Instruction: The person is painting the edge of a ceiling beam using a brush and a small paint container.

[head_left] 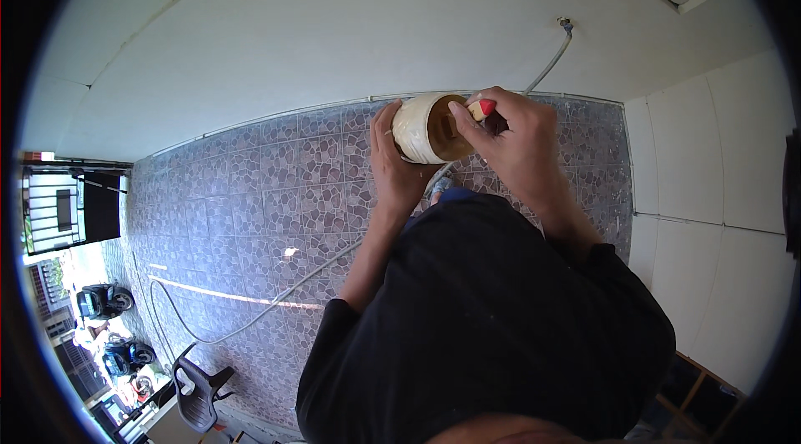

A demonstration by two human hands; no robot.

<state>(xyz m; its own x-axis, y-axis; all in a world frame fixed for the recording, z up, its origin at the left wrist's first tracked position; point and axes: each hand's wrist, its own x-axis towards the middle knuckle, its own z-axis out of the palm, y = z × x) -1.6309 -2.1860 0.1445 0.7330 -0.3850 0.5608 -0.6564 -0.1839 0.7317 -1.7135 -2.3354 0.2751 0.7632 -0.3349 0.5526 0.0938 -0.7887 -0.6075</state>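
Note:
A cream tub is tilted in front of me, its open mouth facing right and its inside brownish. My left hand is wrapped round its left side and underside. At the mouth, my right hand grips a paintbrush with a pale handle and a red end, its fingers closed round the handle. The brush's lower part is hidden by the fingers and the tub, so I cannot see the bristles clearly. How full the tub is cannot be told.
A pale wall rises ahead, with a tap and a grey hose running down and across the stone-patterned tiled floor. A dark plastic chair stands at lower left. Motorbikes and a gate are farther left.

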